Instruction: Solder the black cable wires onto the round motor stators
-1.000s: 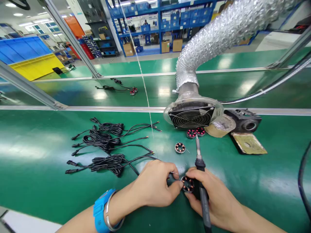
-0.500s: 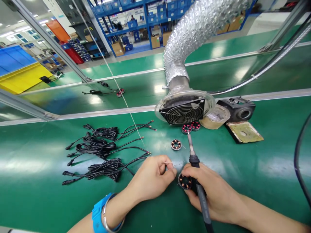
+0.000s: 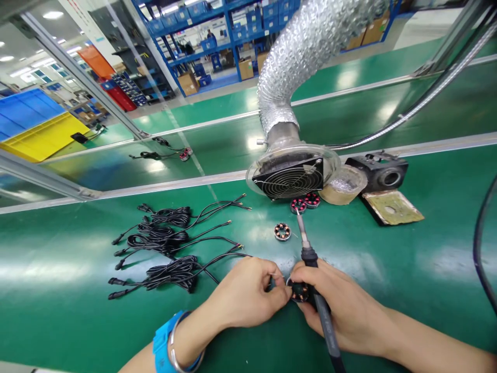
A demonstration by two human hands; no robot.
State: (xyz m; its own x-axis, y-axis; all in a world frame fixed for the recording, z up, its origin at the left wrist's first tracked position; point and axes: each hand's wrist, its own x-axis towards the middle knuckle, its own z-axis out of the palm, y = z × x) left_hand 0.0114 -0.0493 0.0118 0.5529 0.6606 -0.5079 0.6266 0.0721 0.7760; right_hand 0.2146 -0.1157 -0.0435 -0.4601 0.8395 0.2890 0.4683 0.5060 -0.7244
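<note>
My right hand [image 3: 341, 305] is closed around a soldering iron [image 3: 320, 305] and a small motor stator [image 3: 298, 291] with copper windings. The iron points away from me, its tip near a red-wound stator [image 3: 298, 206] on the bench. My left hand [image 3: 256, 292] is pinched on a thin silvery wire [image 3: 274, 274], its fingertips right at the left rim of the held stator. Part of that stator is hidden by my fingers and the iron. Another copper-wound stator [image 3: 282, 232] lies flat beyond my hands.
Several bundled black cables [image 3: 171, 274] lie on the left of the green bench [image 3: 438, 305]. A fume extractor [image 3: 291, 178] hangs over the back. Beside it are a tape roll [image 3: 344, 186], a black iron holder [image 3: 382, 173] and a yellowish sponge [image 3: 394, 207].
My left hand has moved right, bringing its fingertips up to the held stator. The right hand keeps its grip on iron and stator, almost still. The view has shifted slightly.
</note>
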